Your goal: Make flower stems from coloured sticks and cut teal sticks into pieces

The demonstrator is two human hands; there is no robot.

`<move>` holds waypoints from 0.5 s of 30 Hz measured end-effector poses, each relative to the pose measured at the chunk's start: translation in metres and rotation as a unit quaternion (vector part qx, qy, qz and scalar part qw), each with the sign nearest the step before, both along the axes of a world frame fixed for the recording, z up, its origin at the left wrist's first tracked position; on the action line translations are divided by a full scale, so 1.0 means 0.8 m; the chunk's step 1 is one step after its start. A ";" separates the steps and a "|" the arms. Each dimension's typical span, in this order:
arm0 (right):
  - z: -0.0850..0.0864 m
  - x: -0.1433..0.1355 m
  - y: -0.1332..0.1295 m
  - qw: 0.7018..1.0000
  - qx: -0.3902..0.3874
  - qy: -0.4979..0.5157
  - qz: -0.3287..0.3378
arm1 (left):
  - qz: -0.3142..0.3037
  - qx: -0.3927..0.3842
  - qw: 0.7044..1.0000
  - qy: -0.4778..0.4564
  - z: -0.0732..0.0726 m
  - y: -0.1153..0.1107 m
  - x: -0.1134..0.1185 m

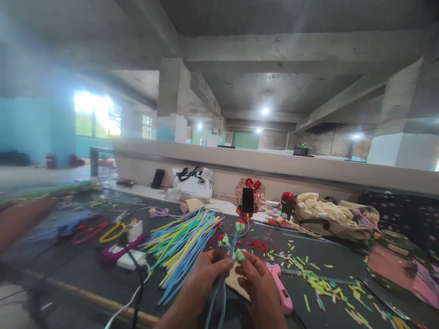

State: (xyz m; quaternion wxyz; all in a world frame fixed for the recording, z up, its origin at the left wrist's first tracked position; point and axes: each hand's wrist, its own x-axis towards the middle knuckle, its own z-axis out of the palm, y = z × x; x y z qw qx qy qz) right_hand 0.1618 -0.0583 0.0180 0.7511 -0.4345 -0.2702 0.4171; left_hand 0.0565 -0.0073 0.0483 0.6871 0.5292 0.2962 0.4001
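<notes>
A: How are the stems [234, 244] held?

B: They are pinched in the left hand [212, 269], thumb against fingers, just below the flowers [240, 225]. Two blue lengths are seen hanging below that grip.

A: And the right hand [258, 279]?

B: It is closed narrowly, with the green bud [240, 255] held at its fingertips. The bud is set just beside the stems, on their right side, and lower than the red-and-green flowers. Whether it is joined to them cannot be told.

A: Which way is the long axis turned?

B: It is pointed up and away from the body, with a slight lean to the right at the top. The stems are crossed by the left thumb, and the bud is reached from the right, so the two hands are brought nearly together.

A: Which hand is nearer to what?

B: The stems are gripped by the left; the bud is nearer the right. The glue gun [281, 290] is placed just outside the right hand, lying on the table [254, 230]. The loose pile [188, 242] is spread beyond the left hand, and a pale pad [237, 282] is glimpsed beneath both.
</notes>
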 end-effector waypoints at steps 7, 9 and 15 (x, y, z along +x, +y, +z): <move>-0.011 -0.006 0.006 0.997 0.030 -0.059 0.038 | -0.040 -0.074 0.994 -0.074 0.017 -0.006 0.012; -0.006 -0.008 0.005 0.997 0.026 -0.058 0.052 | -0.044 -0.078 0.993 -0.070 0.018 -0.008 0.017; 0.001 -0.017 0.003 0.995 0.033 -0.027 0.089 | -0.069 -0.107 0.990 -0.065 0.001 0.000 0.032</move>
